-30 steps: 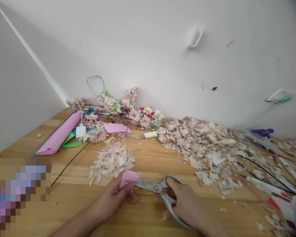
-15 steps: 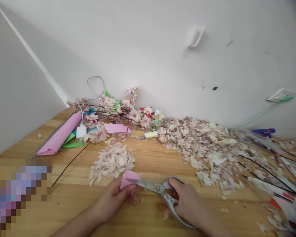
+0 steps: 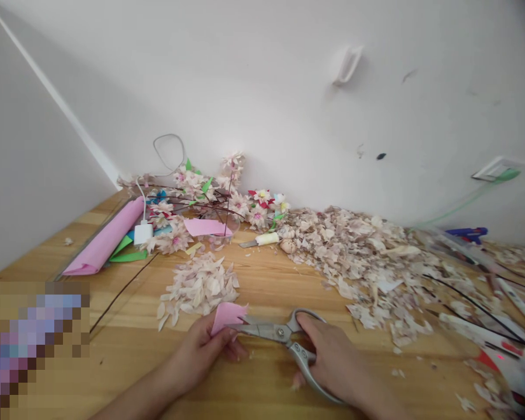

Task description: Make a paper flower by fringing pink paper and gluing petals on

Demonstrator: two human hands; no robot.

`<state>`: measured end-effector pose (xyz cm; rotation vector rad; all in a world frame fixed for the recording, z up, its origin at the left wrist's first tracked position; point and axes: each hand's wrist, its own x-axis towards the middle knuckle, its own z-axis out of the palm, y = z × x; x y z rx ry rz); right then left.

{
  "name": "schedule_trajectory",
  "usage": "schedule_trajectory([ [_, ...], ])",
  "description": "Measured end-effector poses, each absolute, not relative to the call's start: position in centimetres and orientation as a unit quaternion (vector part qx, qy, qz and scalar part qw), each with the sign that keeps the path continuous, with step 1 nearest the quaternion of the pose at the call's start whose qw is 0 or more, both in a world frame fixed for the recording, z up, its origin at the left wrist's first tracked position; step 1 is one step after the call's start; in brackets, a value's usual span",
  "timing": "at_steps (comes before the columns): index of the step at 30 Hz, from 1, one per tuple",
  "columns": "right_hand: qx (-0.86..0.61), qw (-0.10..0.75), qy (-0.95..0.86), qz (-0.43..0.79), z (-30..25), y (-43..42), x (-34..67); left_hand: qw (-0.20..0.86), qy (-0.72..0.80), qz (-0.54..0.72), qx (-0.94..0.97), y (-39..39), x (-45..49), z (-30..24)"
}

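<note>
My left hand pinches a small piece of pink paper between fingers and thumb. My right hand grips the handles of steel scissors with silver handles. The scissor blades point left, and their tips reach the lower edge of the pink paper. Part of the paper is hidden by my left fingers. A loose heap of pale pink paper petals lies on the wooden table just beyond my left hand.
A larger heap of petal scraps spreads to the right, with dark wires and pale tools beyond it. Along the wall lie paper flowers on dark stems, a pink paper roll, a white charger, a utility knife and a blue glue gun.
The scissors have shifted slightly right, drawing their tips back toward the paper's edge. My left hand and the pink paper have barely moved.
</note>
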<state>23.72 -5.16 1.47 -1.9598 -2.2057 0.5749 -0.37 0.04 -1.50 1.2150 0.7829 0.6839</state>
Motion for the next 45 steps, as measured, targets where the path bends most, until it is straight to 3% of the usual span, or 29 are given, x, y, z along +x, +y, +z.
schedule_trajectory([
  [39, -0.655, 0.076, -0.717, 0.225, 1.5, -5.2, 23.6, 0.689, 0.364, 0.292, 0.555, -0.1, -0.2, -0.8],
  [45, -0.659, 0.045, -0.722, 0.206, 1.9, -5.2, 23.5, 0.694, 0.362, 0.299, 0.546, 0.0, -0.2, -0.8],
])
